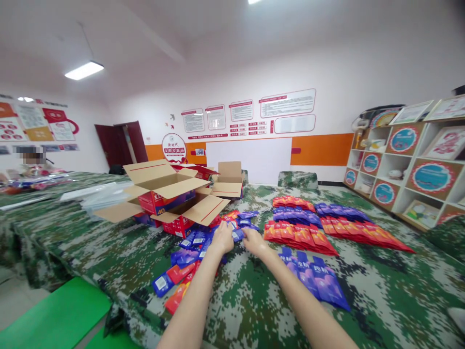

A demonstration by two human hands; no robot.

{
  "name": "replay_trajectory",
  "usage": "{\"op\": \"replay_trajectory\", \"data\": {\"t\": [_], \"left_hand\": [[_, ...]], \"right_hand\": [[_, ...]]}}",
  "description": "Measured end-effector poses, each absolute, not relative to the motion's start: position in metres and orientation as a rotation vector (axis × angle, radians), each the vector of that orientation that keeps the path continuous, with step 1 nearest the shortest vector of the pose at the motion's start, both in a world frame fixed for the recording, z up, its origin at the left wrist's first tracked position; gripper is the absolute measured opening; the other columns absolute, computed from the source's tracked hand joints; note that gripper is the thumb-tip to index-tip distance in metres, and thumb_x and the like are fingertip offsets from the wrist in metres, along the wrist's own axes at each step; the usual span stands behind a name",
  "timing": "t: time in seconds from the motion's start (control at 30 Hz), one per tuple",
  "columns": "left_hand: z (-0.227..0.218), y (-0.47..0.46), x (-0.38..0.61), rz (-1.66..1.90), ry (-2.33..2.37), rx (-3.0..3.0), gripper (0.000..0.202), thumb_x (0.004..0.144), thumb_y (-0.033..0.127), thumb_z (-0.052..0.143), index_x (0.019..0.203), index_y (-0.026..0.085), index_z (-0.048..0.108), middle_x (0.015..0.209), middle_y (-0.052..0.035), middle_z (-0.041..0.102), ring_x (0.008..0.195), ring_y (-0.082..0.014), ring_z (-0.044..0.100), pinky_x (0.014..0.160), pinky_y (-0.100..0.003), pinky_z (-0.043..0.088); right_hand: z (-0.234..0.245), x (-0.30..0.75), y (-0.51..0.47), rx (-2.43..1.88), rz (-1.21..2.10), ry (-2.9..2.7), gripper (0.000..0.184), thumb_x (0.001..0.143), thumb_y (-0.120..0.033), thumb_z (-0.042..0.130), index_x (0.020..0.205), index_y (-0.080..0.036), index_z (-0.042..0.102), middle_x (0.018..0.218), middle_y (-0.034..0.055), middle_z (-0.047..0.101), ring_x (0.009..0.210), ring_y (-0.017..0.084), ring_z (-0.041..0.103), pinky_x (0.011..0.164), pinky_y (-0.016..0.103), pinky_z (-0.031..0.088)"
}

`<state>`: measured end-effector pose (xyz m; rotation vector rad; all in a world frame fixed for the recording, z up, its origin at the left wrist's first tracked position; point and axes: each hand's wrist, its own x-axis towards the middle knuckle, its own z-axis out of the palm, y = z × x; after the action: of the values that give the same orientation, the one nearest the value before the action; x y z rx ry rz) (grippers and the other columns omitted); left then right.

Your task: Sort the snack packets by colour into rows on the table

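Between my hands is a blue packet point(238, 235), lying over the loose pile. My left hand point(222, 237) is closed at its left side, and my right hand point(254, 241) pinches its right end. Loose blue packets point(187, 256) and red packets point(181, 273) lie jumbled around and left of my left hand. To the right of my right hand, several blue packets point(319, 276) overlap in a short row. Behind them, red packets point(296, 236) and more blue packets point(296, 214) lie in neat overlapping rows.
Open cardboard boxes point(169, 199) stand beyond the loose pile, flaps spread out. Clear plastic bags point(105, 194) lie left of them on the camouflage tablecloth point(247, 300). A green bench point(58, 312) is at lower left, shelves point(410, 165) at right. Another person point(32, 157) is at far left.
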<state>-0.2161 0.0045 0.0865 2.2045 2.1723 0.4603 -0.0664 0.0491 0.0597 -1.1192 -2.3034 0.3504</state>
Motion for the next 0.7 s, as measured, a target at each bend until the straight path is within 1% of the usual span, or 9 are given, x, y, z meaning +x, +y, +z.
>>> {"op": "replay_trajectory", "data": {"t": [0.1,0.13,0.2,0.27,0.37,0.43,0.57,0.63,0.7], "left_hand": [[0.081,0.014,-0.240,0.388,2.261,2.131,0.066,0.069,0.025,0.054,0.129,0.008,0.031,0.128,-0.0218,0.038,0.123,-0.0325,0.033,0.102,-0.043,0.022],[0.079,0.016,-0.245,0.365,2.290,2.101,0.068,0.069,0.027,0.055,0.129,0.007,0.031,0.127,-0.0230,0.038,0.122,-0.0343,0.034,0.101,-0.046,0.023],[0.076,0.019,-0.251,0.322,2.324,2.061,0.067,0.070,0.031,0.054,0.129,0.011,0.032,0.127,-0.0221,0.039,0.120,-0.0350,0.036,0.097,-0.049,0.026],[0.075,0.022,-0.254,0.302,2.324,2.076,0.060,0.070,0.034,0.054,0.125,0.016,0.037,0.123,-0.0185,0.043,0.117,-0.0331,0.040,0.094,-0.048,0.029],[0.076,0.024,-0.254,0.306,2.323,2.142,0.049,0.067,0.032,0.056,0.114,0.020,0.047,0.113,-0.0135,0.050,0.112,-0.0300,0.046,0.094,-0.045,0.030],[0.078,0.024,-0.253,0.316,2.343,2.156,0.043,0.067,0.029,0.057,0.108,0.021,0.050,0.111,-0.0117,0.051,0.110,-0.0285,0.047,0.095,-0.043,0.029],[0.081,0.021,-0.248,0.418,2.389,2.133,0.028,0.075,0.026,0.049,0.102,0.019,0.050,0.109,-0.0105,0.052,0.109,-0.0255,0.048,0.093,-0.041,0.032],[0.082,0.019,-0.245,0.518,2.388,2.099,0.023,0.079,0.024,0.043,0.102,0.019,0.048,0.108,-0.0091,0.053,0.106,-0.0233,0.049,0.091,-0.039,0.034],[0.084,0.017,-0.242,0.678,2.328,2.090,0.022,0.080,0.021,0.043,0.102,0.020,0.047,0.107,-0.0075,0.054,0.105,-0.0216,0.050,0.089,-0.037,0.037]], "right_hand": [[0.057,-0.096,0.068,-1.048,0.359,-2.348,0.049,0.069,-0.006,0.044,0.117,-0.011,0.053,0.118,0.0134,0.057,0.111,0.021,0.050,0.096,0.031,0.036],[0.056,-0.105,0.073,-1.011,0.358,-2.378,0.052,0.068,-0.005,0.044,0.119,-0.009,0.050,0.122,0.0149,0.053,0.115,0.022,0.047,0.098,0.032,0.034],[0.055,-0.121,0.079,-0.928,0.356,-2.448,0.057,0.066,-0.003,0.046,0.123,-0.007,0.047,0.128,0.0170,0.047,0.120,0.022,0.042,0.101,0.034,0.030],[0.054,-0.131,0.081,-0.847,0.363,-2.492,0.060,0.063,-0.003,0.047,0.123,-0.007,0.046,0.130,0.0170,0.046,0.121,0.022,0.041,0.102,0.034,0.029],[0.052,-0.137,0.079,-0.777,0.362,-2.463,0.058,0.063,-0.004,0.048,0.121,-0.011,0.049,0.125,0.0138,0.051,0.115,0.021,0.046,0.099,0.032,0.032],[0.052,-0.136,0.076,-0.787,0.338,-2.420,0.052,0.066,-0.004,0.045,0.116,-0.014,0.053,0.119,0.0113,0.056,0.110,0.020,0.049,0.097,0.032,0.034],[0.061,-0.131,0.072,-0.854,0.232,-2.424,0.034,0.075,-0.009,0.041,0.100,-0.015,0.062,0.102,0.0108,0.063,0.097,0.019,0.055,0.089,0.030,0.038],[0.071,-0.127,0.072,-0.877,0.177,-2.438,0.029,0.078,-0.012,0.040,0.095,-0.015,0.064,0.095,0.0109,0.065,0.092,0.019,0.056,0.086,0.028,0.038],[0.084,-0.120,0.072,-0.890,0.134,-2.446,0.026,0.079,-0.015,0.042,0.092,-0.015,0.065,0.093,0.0107,0.065,0.090,0.019,0.057,0.084,0.027,0.038]]}}
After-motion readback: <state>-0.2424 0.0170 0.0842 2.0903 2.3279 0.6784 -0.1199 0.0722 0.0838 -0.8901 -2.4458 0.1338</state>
